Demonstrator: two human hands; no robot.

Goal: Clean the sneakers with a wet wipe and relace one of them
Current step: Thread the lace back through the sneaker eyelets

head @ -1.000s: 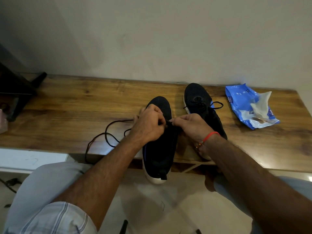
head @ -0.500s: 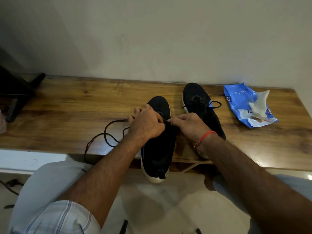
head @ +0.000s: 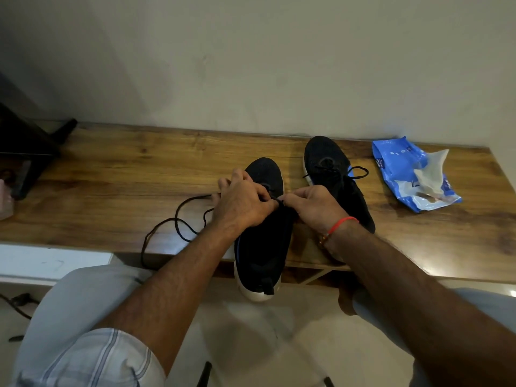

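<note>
A long wooden table (head: 111,174) runs under both hands, its near edge passing below the wrists and its far edge against a pale wall (head: 251,65) beyond the fingertips. At the table's far left end, well away from the left hand, stands a dark piece of furniture (head: 25,152), only partly in view.

Directly beneath the two hands lies the near sneaker (head: 262,247), black with a white sole, its toe pointing away past the knuckles and its heel overhanging the table edge toward the person. Just beyond and to the right of the right hand sits the second sneaker (head: 332,169), also black and already laced, part of it hidden behind that hand. Further right, well apart from the right hand, lies a crumpled blue wet-wipe pack (head: 396,166) with a white wipe (head: 430,171) sticking out of it.

The left hand (head: 243,202) is curled over the near sneaker's upper, fingertips pinching the black lace (head: 178,219), whose slack loops out across the table to the left of that hand and drops over the near edge. The right hand (head: 312,208), a red thread bracelet (head: 339,223) at its wrist, is curled too, thumb and forefinger pinching the lace's end where the two hands almost meet.
</note>
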